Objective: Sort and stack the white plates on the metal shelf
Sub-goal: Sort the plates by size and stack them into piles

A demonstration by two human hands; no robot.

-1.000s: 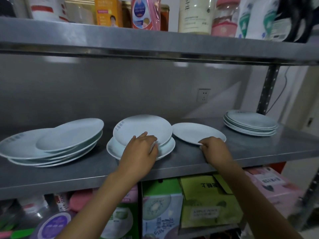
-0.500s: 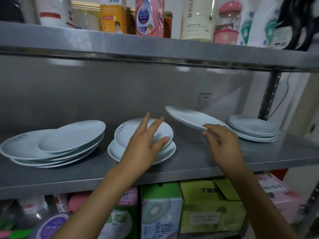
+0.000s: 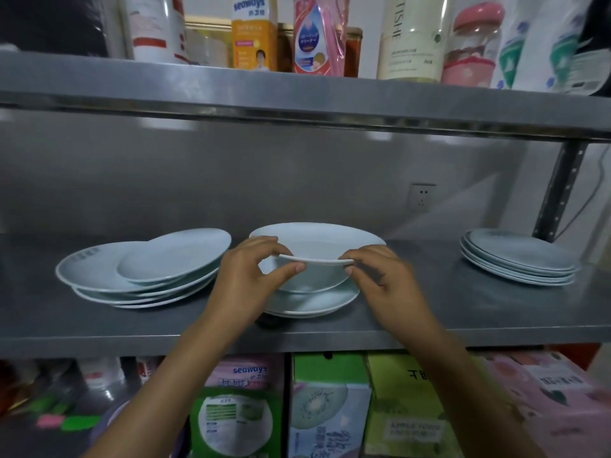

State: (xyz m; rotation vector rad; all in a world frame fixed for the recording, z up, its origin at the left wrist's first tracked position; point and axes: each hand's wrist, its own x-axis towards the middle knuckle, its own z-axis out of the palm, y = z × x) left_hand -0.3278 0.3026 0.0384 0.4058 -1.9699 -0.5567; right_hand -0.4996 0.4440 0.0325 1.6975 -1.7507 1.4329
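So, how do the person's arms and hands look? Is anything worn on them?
Both forearms are bare up to the frame edge: no sleeves show. The left hand and right hand wear no gloves, and no rings, watch or bracelet are visible.

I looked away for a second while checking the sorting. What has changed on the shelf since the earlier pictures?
The single white plate that lay flat right of the middle stack was lifted by the right hand and carried left over that stack. The left hand let go of the stack's top and now pinches the plate's rim too. The left pile and right pile stayed put.
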